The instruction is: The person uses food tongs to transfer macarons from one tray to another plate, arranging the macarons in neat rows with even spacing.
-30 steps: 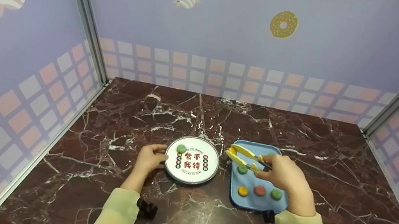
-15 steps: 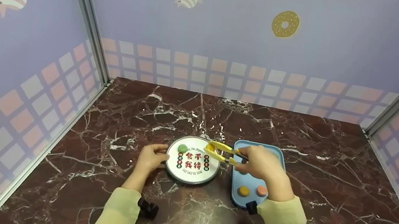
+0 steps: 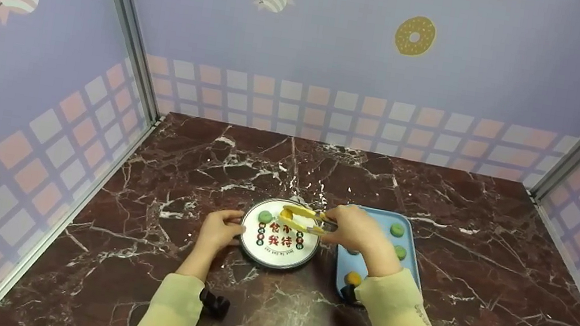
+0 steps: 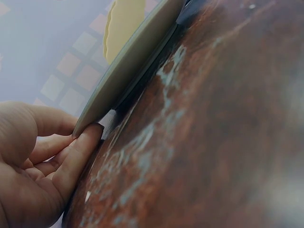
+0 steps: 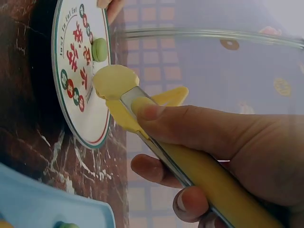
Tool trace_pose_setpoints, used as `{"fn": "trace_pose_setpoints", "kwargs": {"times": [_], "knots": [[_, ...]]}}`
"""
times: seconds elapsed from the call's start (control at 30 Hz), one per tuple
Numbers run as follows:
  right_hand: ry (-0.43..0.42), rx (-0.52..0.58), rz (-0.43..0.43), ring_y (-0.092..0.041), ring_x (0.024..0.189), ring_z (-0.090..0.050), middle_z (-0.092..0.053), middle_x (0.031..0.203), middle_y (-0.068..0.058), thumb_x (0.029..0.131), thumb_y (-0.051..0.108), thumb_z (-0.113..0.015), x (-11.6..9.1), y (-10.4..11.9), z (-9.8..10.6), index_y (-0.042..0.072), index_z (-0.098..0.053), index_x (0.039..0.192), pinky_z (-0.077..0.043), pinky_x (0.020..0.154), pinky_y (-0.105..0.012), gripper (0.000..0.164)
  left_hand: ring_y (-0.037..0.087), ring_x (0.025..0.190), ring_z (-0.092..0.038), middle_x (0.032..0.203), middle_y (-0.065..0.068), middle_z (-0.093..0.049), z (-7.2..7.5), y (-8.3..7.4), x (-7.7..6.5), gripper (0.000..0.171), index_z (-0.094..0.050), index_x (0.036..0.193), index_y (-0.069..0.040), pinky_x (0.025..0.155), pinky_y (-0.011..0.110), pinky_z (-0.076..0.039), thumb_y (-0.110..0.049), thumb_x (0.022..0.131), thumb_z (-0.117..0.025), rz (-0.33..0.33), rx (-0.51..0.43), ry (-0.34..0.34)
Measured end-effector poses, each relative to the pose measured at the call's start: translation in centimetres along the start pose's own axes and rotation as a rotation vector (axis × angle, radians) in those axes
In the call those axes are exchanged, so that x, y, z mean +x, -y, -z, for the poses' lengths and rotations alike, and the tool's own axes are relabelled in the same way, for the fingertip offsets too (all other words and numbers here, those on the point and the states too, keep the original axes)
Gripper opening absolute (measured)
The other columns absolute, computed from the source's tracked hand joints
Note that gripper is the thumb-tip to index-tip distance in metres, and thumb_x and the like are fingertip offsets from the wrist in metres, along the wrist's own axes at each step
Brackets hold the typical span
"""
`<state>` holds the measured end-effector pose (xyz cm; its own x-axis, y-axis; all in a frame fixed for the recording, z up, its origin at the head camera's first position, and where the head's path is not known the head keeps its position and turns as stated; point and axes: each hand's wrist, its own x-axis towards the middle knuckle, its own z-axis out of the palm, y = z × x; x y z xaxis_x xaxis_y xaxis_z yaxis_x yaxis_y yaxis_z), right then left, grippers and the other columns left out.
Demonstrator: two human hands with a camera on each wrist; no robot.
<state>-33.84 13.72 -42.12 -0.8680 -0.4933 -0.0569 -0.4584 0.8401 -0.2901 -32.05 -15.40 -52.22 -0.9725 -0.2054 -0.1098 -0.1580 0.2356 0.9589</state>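
Note:
My left hand [image 3: 216, 231] pinches the left rim of a round white plate [image 3: 276, 257] printed with red characters. Thumb and fingers meet at that rim in the left wrist view. A green macaron-like piece [image 3: 265, 217] lies on the plate's upper left. With my right hand [image 3: 362, 236] I grip yellow-tipped tongs [image 5: 194, 173], thumb on one arm and fingers on the other. Their scalloped tips are over the plate, right of the green piece. An orange-yellow round piece [image 3: 287, 215] shows between the tips in the head view; the right wrist view hides it.
On the right stands a blue tray [image 3: 382, 218], partly under my right forearm. It bears a green piece [image 3: 397, 229], another green piece [image 3: 399, 252] and a yellow piece [image 3: 352, 278]. Patterned panels [image 3: 340, 55] enclose the dark marbled table [image 3: 200, 149].
My right hand has carried the tongs and the orange-yellow piece leftward from above the tray to over the plate. The left hand has stayed at the plate's rim.

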Motion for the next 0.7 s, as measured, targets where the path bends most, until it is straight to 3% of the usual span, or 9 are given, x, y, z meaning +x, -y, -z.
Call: {"fn": "trace_pose_setpoints", "kwargs": {"times": [0.2,0.43,0.7], "knots": [[-0.023,-0.022,0.046,-0.017,0.061,-0.045,-0.055,0.068,0.002,0.083,0.023,-0.080,0.51,0.15,-0.26,0.016,-0.061,0.074,-0.039,0.056,-0.030,0.022,0.026,0.092,-0.072,0.123,0.031,-0.067,-0.01,-0.02,-0.03,0.045,-0.065,0.131,0.009,0.065,0.031,-0.068,0.005,0.086,-0.066,0.002,-0.007,0.004],[-0.021,-0.003,0.033,-0.017,0.062,-0.042,-0.048,0.067,0.005,0.081,0.023,-0.081,0.71,0.11,-0.64,0.016,-0.060,0.075,-0.033,0.054,-0.030,0.023,0.025,0.090,-0.072,0.123,0.031,-0.066,0.12,0.01,-0.06,0.045,-0.064,0.132,0.009,0.065,0.031,-0.067,0.004,0.088,-0.067,-0.009,0.013,0.010],[-0.027,0.012,0.040,-0.016,0.061,-0.041,-0.046,0.067,0.005,0.082,0.024,-0.081,0.56,-0.02,-0.77,0.007,-0.065,0.081,-0.033,0.053,-0.029,0.023,0.019,0.082,-0.070,0.118,0.031,-0.068,0.08,0.02,0.02,0.045,-0.064,0.130,0.011,0.062,0.030,-0.067,0.006,0.085,-0.068,-0.020,-0.005,0.004]]}}
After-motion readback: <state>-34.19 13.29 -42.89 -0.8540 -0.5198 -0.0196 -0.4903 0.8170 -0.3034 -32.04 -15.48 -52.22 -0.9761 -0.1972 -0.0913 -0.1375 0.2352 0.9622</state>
